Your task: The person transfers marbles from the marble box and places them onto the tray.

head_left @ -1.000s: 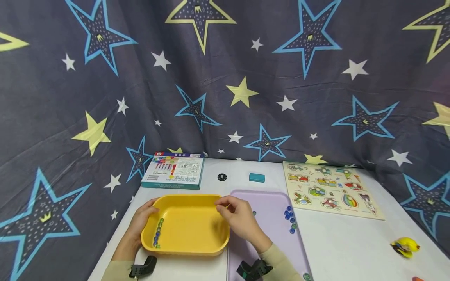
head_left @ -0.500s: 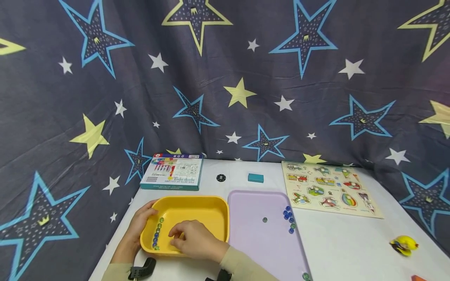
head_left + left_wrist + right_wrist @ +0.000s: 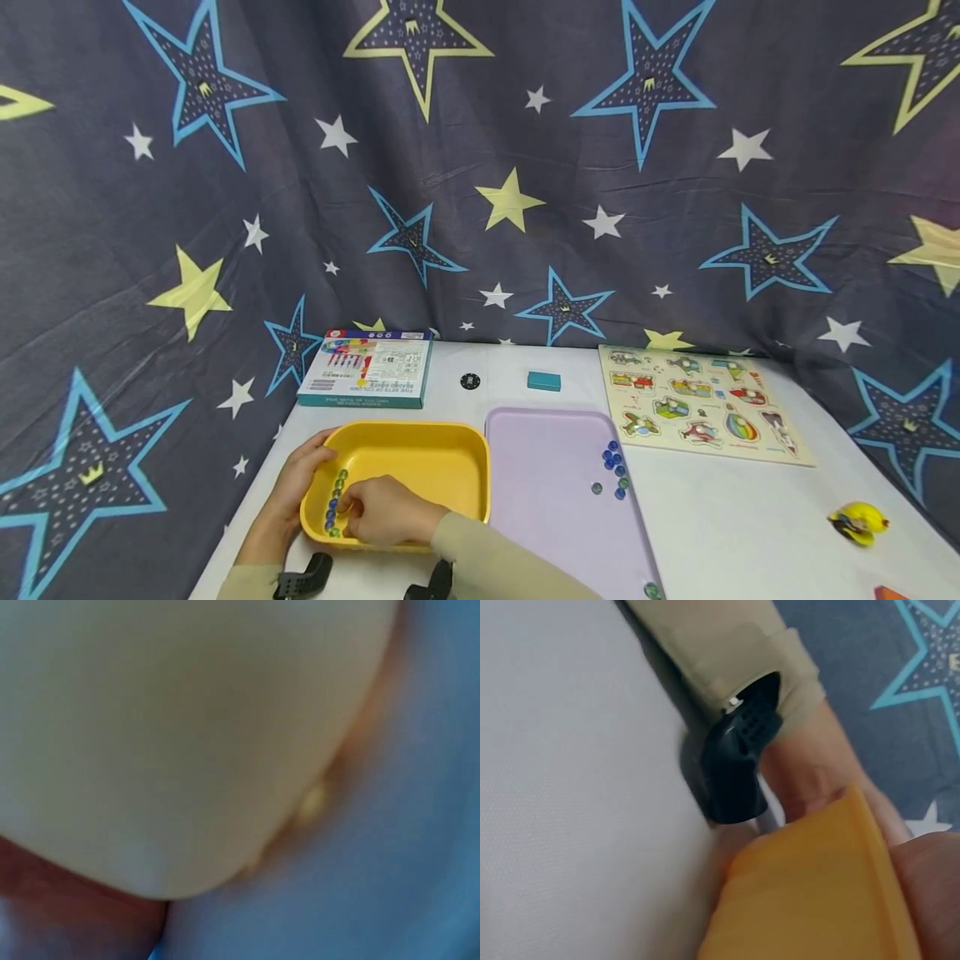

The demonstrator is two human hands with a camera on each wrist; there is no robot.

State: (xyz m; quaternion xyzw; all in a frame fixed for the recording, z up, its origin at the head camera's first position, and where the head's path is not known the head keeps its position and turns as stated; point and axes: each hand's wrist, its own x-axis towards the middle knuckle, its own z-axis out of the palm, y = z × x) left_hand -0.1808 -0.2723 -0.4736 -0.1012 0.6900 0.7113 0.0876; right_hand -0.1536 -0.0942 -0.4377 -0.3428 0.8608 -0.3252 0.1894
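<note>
A yellow tray stands at the left front, its rounded end also visible in the right wrist view. My left hand grips its left rim. Along the inside of that end runs a row of green and blue marbles. My right hand reaches into the tray over its front rim, fingers bent, thumb and forefinger apart right at the lower marbles. A pale, blurred surface fills most of the left wrist view.
A lilac tray lies right of the yellow one, with a cluster of marbles and a lone green marble. Behind are a boxed game, a black disc, a teal block, a puzzle board; a yellow toy sits right.
My right hand has left the yellow tray's right rim and moved left to the marble row. A green marble has rolled rightward across the lilac tray. My left hand keeps its grip.
</note>
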